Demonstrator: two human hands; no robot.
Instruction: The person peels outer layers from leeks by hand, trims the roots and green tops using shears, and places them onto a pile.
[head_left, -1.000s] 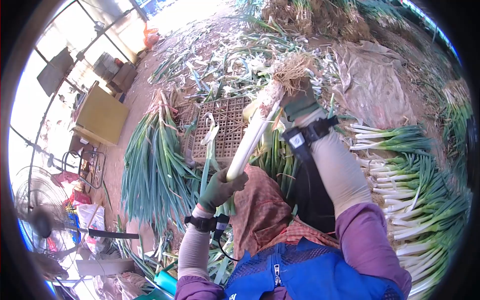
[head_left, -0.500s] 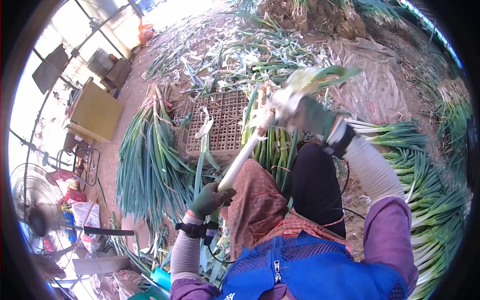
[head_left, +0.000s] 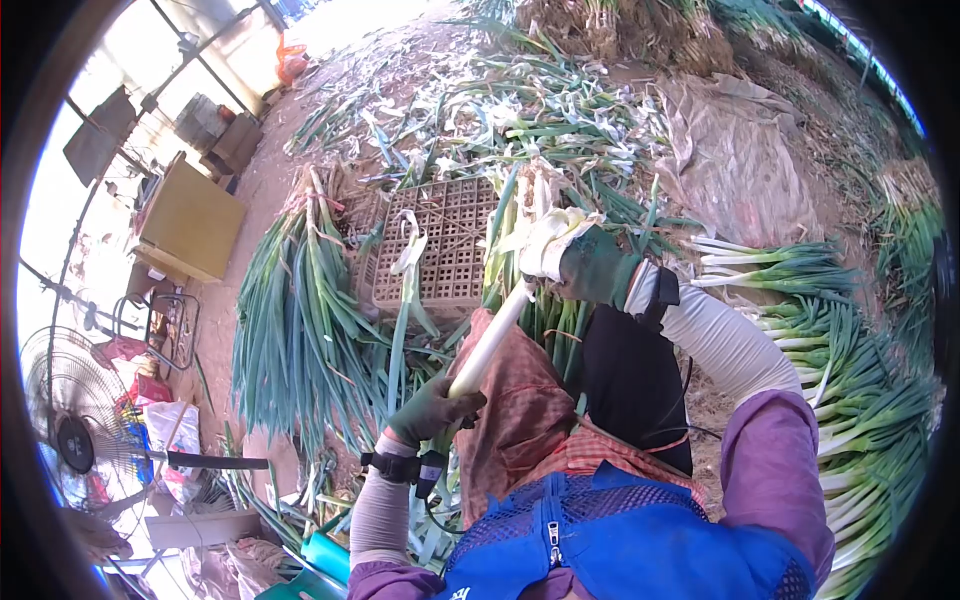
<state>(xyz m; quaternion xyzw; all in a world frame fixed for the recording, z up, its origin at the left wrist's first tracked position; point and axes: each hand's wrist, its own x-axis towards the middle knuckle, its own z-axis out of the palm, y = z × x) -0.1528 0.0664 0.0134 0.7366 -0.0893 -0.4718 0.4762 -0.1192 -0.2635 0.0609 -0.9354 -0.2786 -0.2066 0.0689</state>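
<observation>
My left hand (head_left: 436, 408), in a dark green glove, is wrapped round the lower part of a large green onion (head_left: 492, 345). Its white stalk slants up and to the right in front of my knees. My right hand (head_left: 592, 268), also gloved, is closed at the stalk's upper end, with pale onion peel (head_left: 548, 243) bunched at its fingers. The peel partly hides those fingertips, so their exact contact with the stalk cannot be made out. A brown plastic crate (head_left: 430, 265) stands just beyond, and a tied bundle of green onions (head_left: 300, 300) lies to its left.
Clean green onions (head_left: 850, 400) lie in a long row on the right. Scattered leaf trimmings (head_left: 500, 110) cover the ground ahead, beside a pale sack cloth (head_left: 740, 160). On the left are a fan (head_left: 75, 440) and a yellow box (head_left: 190, 220).
My right hand has come down and slightly left to the stalk's upper end; the leafy peel swinging from it is now bunched close. My left hand and stalk shifted slightly right.
</observation>
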